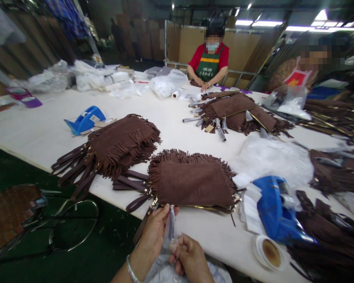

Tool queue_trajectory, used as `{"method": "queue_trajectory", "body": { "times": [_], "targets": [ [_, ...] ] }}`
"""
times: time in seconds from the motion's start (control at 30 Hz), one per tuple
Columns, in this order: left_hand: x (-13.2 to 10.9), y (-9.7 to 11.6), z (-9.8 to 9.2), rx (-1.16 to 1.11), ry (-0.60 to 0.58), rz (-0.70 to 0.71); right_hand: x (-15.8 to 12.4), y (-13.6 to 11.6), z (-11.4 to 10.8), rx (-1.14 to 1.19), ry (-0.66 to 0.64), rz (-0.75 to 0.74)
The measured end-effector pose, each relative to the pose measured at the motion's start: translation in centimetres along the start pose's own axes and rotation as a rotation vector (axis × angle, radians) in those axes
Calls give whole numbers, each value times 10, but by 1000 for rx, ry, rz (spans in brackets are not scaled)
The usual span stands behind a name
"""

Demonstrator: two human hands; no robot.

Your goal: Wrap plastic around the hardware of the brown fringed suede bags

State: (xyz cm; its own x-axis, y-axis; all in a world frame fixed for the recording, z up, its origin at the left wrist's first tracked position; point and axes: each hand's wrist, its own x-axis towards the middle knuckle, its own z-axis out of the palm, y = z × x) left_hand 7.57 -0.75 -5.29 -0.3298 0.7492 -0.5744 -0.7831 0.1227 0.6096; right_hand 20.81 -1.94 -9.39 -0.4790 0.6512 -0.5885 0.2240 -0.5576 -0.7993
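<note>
My left hand (152, 230) pinches the upper end of a clear plastic wrap (170, 226) at the front edge of a brown fringed pouch (194, 182). The fingers of my right hand (190, 253) are closed on the wrap's lower end, just below. What the wrap encloses, if anything, I cannot make out. The pouch tops a small stack, its gold zipper edge toward me. Several brown wrist straps (134, 185) with gold clips stick out on the left. Beyond them lies another stack of fringed pouches (122, 143).
One blue tape dispenser (271, 208) stands at right beside a tape roll (270, 253); another blue dispenser (87, 120) is at left. White sheeting (274, 161) and more brown pouches (233, 108) lie beyond. Two people work across the table (47, 129). A stool (14, 220) stands at left.
</note>
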Motion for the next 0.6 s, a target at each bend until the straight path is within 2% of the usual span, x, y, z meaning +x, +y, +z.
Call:
{"method": "queue_trajectory", "body": {
  "times": [0.1, 0.17, 0.2, 0.27, 0.37, 0.43, 0.53, 0.6],
  "targets": [
    [0, 0, 0, 29, -7, 5, 2, 4, -4, -11, -41, 7],
    [-3, 2, -8, 99, -36, -2, 0, 4, -12, -69, -81, 2],
    [-6, 4, -15, 162, -47, -5, -1, 3, -17, -130, -71, -25],
    [-15, 10, -34, 337, -15, 39, -4, -6, -28, -285, 30, -129],
    [-27, 22, -64, 657, 180, 283, -6, -31, -38, -453, 221, -298],
    [-29, 27, -76, 872, 294, 491, -2, -50, -36, -521, 282, -381],
    [-20, 29, -77, 1142, 288, 700, 13, -73, -26, -717, 367, -610],
    [-10, 29, -70, 1254, 238, 753, 26, -81, -20, -887, 405, -758]
  ]
}}
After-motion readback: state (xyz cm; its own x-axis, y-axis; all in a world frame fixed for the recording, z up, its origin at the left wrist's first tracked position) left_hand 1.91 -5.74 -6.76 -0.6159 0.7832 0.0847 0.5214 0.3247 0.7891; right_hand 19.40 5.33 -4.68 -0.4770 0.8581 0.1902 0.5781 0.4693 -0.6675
